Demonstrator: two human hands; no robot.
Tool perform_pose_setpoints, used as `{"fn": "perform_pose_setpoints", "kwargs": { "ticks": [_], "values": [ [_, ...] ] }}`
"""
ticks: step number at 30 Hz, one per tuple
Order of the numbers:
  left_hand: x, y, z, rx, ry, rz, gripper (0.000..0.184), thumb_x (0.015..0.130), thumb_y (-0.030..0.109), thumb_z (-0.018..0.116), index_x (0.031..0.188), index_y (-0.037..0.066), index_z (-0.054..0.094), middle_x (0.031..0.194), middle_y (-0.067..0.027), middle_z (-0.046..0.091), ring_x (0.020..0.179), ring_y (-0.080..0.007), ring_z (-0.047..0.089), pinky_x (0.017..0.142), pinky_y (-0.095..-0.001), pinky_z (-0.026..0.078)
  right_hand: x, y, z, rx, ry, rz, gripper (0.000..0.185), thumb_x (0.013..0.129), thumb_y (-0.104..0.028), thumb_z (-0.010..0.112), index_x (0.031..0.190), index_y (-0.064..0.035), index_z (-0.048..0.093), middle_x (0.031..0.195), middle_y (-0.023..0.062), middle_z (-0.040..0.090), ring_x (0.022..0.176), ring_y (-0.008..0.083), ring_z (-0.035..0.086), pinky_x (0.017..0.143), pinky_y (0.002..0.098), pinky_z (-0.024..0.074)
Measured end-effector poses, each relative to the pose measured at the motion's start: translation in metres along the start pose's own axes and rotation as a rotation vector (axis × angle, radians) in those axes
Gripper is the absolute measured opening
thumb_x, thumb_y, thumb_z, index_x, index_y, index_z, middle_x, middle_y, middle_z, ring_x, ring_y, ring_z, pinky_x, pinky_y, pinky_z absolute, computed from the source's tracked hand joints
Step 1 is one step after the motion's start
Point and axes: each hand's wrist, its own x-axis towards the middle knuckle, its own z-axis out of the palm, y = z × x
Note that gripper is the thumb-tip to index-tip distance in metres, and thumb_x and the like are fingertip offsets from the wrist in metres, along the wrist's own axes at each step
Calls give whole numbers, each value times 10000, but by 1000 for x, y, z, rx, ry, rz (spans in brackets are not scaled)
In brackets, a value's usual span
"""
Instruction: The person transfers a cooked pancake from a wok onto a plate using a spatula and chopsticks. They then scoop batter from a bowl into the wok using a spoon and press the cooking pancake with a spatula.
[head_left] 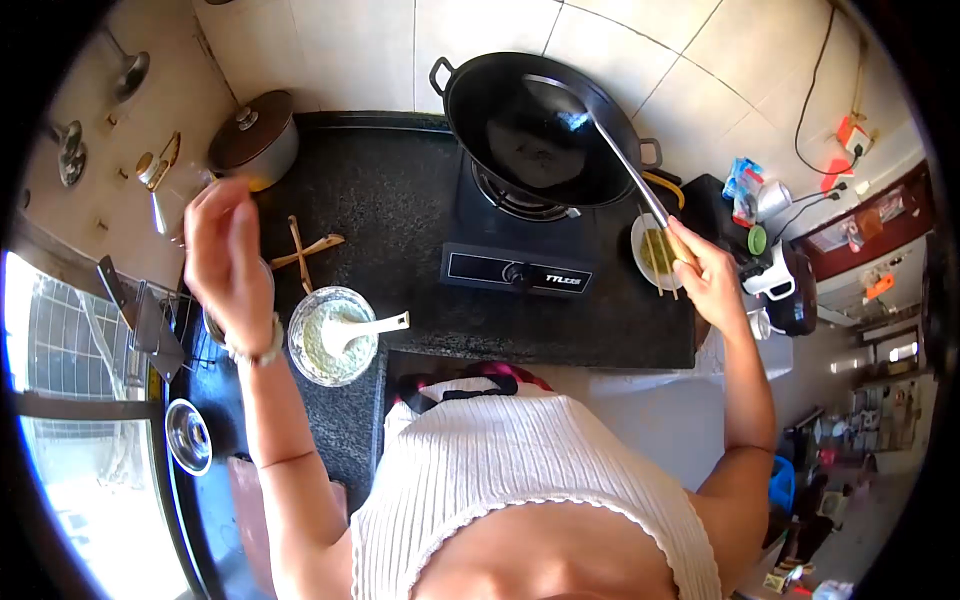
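My right hand (pixel 708 272) is wrapped round the wooden grip of a long metal wok spatula (pixel 628 165). The spatula's head rests inside a black two-handled wok (pixel 480 130), which sits on a gas stove (pixel 520 268). Up on the left, my left hand (pixel 228 255) is raised near a lidded pot (pixel 255 140); its fingers are smeared by motion, so whether they hold anything is unclear. Below it stands a glass bowl (pixel 305 365) of pale batter with a white spoon (pixel 365 328) in it.
Crossed wooden sticks (pixel 302 254) lie on the dark counter (pixel 400 200). A plate (pixel 642 240) with greenish food and chopsticks stands right of the stove. At left are a cleaver (pixel 155 330) in a rack and a metal bowl (pixel 188 436). Ladles (pixel 128 75) hang on the wall.
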Motion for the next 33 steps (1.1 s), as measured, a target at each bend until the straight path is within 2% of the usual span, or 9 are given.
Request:
{"fn": "perform_pose_setpoints", "kwargs": {
  "ticks": [2,6,10,14,21,22,24,28,33],
  "values": [
    [-6,54,-15,-30,-21,161,91,870,56,553,933,3,592,891,-74,532,750,-172,511,630,-265,416,0,-9,-5,-117,19,-75,512,749,46,545,1252,-41,513,1177,172,584,1059,240,593,880,281,442],
    [-35,155,-22,-528,-265,388,269,906,285,502,861,41,606,839,-58,584,746,-256,505,661,-381,411,-2,8,-13,-200,8,-199,512,746,37,556,1245,-79,529,1096,195,603,974,305,612,822,310,467],
    [-56,236,-17,-907,-533,147,341,904,441,480,1185,265,558,821,10,549,769,-151,404,692,-318,321,-2,24,-21,-156,-31,-192,502,748,31,560,1236,-85,537,1051,191,613,948,303,618,811,332,474],
    [-80,287,18,-1041,-412,105,265,937,352,446,1169,288,557,802,19,533,721,-155,419,648,-297,345,-6,54,-18,-165,45,-298,497,762,29,559,1238,-111,540,1031,175,619,934,298,620,802,334,480],
    [-124,327,68,-1027,-110,440,175,880,253,562,840,85,589,768,-27,622,694,-175,567,614,-274,469,-3,75,-32,-199,-73,-225,484,757,-24,571,1231,-117,546,1044,211,606,927,326,612,818,349,475],
    [-132,336,73,-988,-29,413,90,862,176,573,845,88,585,721,-43,619,668,-130,581,573,-229,473,-5,78,-36,-214,-94,-191,486,756,-23,571,1232,-118,545,1054,213,603,930,327,611,821,352,475],
    [-134,348,61,-954,-340,420,255,956,300,410,1168,284,549,799,23,529,730,-152,437,657,-294,374,-5,85,-41,-226,-120,-212,484,753,-41,574,1229,-129,549,1048,203,610,940,318,611,834,354,471],
    [-157,397,53,-797,-252,163,238,955,263,404,1131,271,565,798,25,527,738,-151,443,660,-295,388,-6,84,-44,-228,-91,-322,485,756,-41,575,1231,-132,547,1055,198,605,944,320,605,826,357,468],
    [-165,394,52,-878,-304,199,223,946,239,420,1100,263,580,801,27,527,739,-151,445,653,-290,392,-16,94,-35,-240,46,-399,474,772,-82,592,1238,-156,544,1040,181,614,945,327,595,819,372,465]
  ]
}}
